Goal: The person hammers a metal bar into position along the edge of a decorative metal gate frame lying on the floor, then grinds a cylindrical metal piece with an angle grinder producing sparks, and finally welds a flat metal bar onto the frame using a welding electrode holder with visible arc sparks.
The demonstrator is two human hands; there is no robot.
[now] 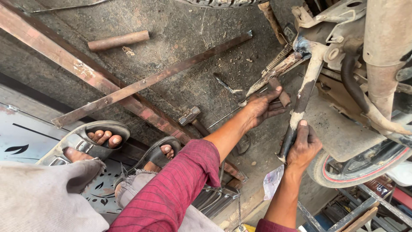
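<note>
My left hand (264,106) reaches out from a red checked sleeve and is shut on a short rusty metal piece (283,95), held against a thin rusty lever (274,74) beside a coil spring (279,57). My right hand (304,148) grips the lower dark end of a motorcycle's stand leg (303,96), thumb laid along it. The leg runs up to a welded bracket (307,45) under the motorcycle frame.
A hammer (190,116) lies on the dirty concrete floor near my left forearm. A long rusty flat bar (150,80), an angle iron (77,66) and a short rusty rod (118,41) lie to the left. A motorcycle wheel (365,168) and exhaust pipe (384,51) stand at right. My sandalled feet (101,139) are at lower left.
</note>
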